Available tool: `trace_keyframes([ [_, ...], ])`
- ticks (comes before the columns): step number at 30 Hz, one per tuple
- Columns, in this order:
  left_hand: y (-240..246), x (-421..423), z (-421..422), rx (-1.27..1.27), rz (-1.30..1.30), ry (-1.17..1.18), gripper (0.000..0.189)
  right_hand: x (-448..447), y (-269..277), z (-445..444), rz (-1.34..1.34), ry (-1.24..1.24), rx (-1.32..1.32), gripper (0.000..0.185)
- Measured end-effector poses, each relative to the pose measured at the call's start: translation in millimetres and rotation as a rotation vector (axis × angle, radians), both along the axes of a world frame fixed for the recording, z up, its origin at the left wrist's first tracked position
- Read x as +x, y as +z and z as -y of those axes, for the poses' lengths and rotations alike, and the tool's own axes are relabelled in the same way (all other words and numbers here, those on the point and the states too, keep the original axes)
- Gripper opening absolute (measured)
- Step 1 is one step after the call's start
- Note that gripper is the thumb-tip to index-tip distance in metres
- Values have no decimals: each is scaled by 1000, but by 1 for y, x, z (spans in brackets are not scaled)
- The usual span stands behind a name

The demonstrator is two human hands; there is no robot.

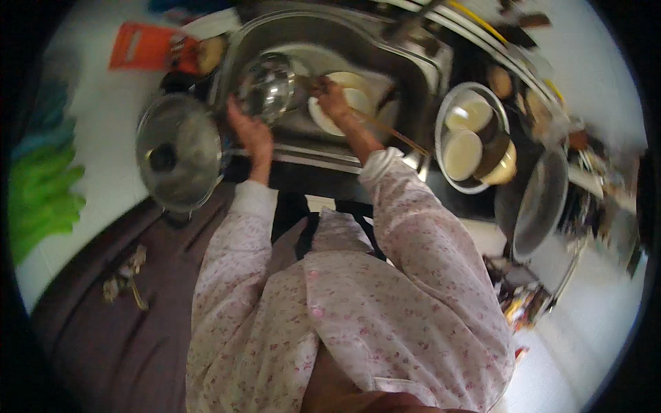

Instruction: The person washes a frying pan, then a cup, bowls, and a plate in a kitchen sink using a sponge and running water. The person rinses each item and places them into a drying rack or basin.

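Note:
Over the left part of a steel sink, my left hand supports a shiny, see-through round vessel or lid, tilted on its side; blur hides which it is. My right hand is above white bowls in the sink, its fingers bent around something dark and small that I cannot make out. Thin wooden chopsticks extend from beneath that hand towards the sink's right front corner. Whether the fingers hold them is unclear.
Right of the sink, a metal basin holds several pale bowls, with a large pan beyond. A glass pot lid with a black knob lies left. The faucet rises behind; an orange packet is at back left.

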State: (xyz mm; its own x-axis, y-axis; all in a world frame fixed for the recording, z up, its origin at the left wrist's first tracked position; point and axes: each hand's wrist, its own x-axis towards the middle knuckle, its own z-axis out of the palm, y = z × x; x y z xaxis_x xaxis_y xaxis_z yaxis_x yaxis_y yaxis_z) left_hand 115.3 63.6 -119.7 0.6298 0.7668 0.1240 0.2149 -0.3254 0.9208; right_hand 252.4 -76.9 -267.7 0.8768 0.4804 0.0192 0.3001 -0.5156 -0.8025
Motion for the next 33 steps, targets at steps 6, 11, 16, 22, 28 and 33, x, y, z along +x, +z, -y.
trace_keyframes([
  [6, 32, -4, 6, 163, -265, 89, 78, 8, 27, -45, -138, 100, -213, 34],
  [11, 17, -7, 3, 200, -291, 153, 80, -4, 43, -78, -11, 123, -515, 34],
  [16, 10, 2, 8, 165, -251, 138, 80, 3, 3, -71, 87, 362, -695, 38],
  [22, -15, 4, -2, -26, -100, 173, 73, -5, 101, -36, 3, 187, -233, 33],
  [28, -7, 18, -10, -395, -248, 149, 68, -51, 146, -28, 412, 568, -70, 49],
  [33, 2, 15, -32, -604, -382, 67, 57, -31, 125, 5, 635, 600, -244, 39],
])
